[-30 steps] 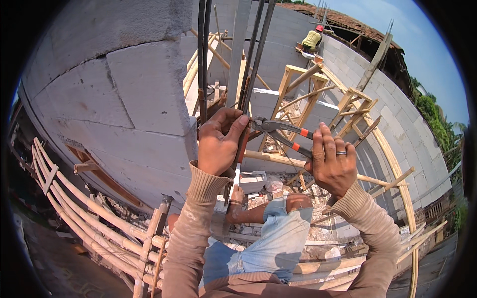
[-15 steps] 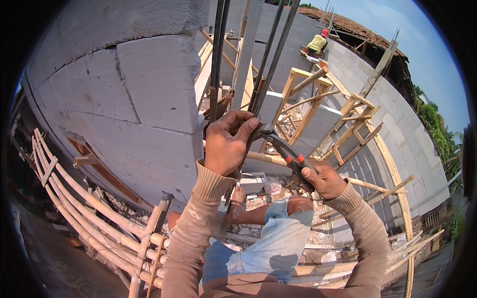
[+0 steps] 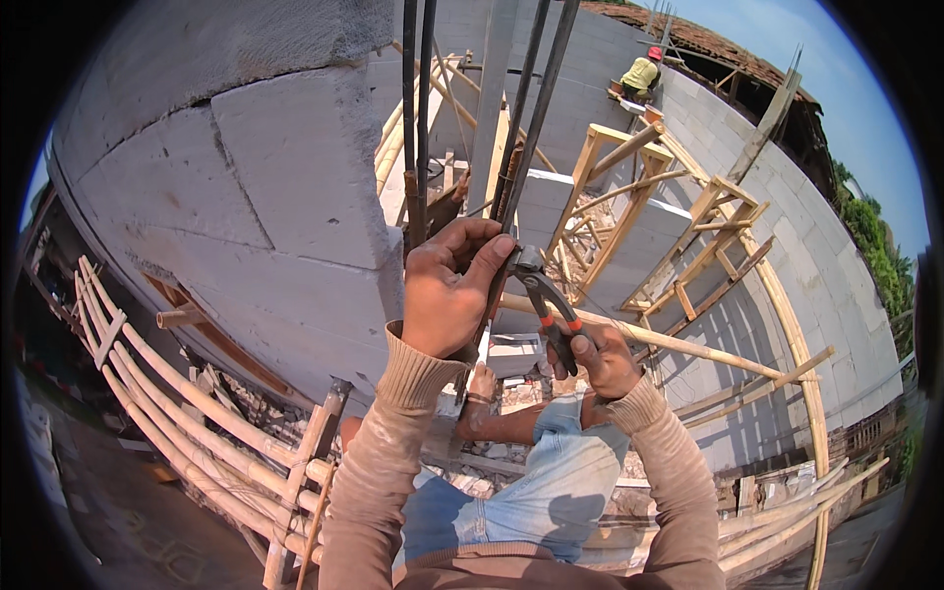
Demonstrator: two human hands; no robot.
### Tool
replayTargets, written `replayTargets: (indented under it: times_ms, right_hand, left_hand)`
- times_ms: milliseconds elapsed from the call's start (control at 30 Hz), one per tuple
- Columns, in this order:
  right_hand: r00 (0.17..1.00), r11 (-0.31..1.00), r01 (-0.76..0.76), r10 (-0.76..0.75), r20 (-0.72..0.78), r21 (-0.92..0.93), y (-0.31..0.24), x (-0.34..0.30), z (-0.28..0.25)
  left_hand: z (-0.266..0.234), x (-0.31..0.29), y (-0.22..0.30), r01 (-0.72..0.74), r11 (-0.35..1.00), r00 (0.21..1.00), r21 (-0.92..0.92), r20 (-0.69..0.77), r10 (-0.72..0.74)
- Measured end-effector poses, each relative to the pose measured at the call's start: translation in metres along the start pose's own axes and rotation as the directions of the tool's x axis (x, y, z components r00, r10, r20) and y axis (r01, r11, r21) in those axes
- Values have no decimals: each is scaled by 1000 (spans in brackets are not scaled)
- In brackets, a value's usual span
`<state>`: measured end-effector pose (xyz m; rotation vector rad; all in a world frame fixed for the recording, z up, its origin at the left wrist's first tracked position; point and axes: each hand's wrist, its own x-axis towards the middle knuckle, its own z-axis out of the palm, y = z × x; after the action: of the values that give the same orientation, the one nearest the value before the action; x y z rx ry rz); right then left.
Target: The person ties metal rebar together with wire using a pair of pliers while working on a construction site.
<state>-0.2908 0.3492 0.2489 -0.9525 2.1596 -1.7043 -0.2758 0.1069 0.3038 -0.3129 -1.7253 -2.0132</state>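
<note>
My right hand (image 3: 608, 364) is wrapped round the dark handles of a pair of pincers (image 3: 547, 295) with red bands on them. The pincers' jaws sit beside my left thumb, near the foot of the dark steel bars (image 3: 540, 113). My left hand (image 3: 454, 285) is closed, thumb against curled fingers, close to those bars. What it pinches is hidden by the fingers. Another pair of upright steel bars (image 3: 418, 128) rises just behind my left hand, next to the end of the block wall (image 3: 295, 157).
Bamboo poles (image 3: 197, 413) run along the lower left. Timber frames (image 3: 619, 197) and a bamboo rail (image 3: 639, 334) stand to the right. Rubble (image 3: 482, 484) lies below around my legs. A person in a red cap (image 3: 641, 77) sits far off by the grey wall (image 3: 801, 246).
My right hand has moved left and the pincers now point more steeply downward, their handles nearer together. My left hand stays almost in place. The view has shifted slightly.
</note>
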Motion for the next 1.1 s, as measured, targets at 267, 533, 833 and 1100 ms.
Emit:
replayTargets:
  times_ms: [267, 533, 833, 1100]
  right_hand:
    - [959, 949, -282, 282, 20, 140, -32, -18, -3]
    - [854, 876, -481, 461, 240, 31, -77, -24, -29]
    - [895, -40, -187, -420, -153, -982, -84, -36, -2]
    - [945, 148, -202, -229, -232, -968, -91, -21, -19]
  left_hand:
    - [0, 1, 2, 25, 999, 1000, -37, 10, -25]
    - [1, 0, 4, 5, 1000, 1000, -26, -6, -5]
    - [4, 1, 1, -12, 999, 1000, -37, 9, 12]
    - [0, -4, 1, -179, 956, 972, 234, -107, 208]
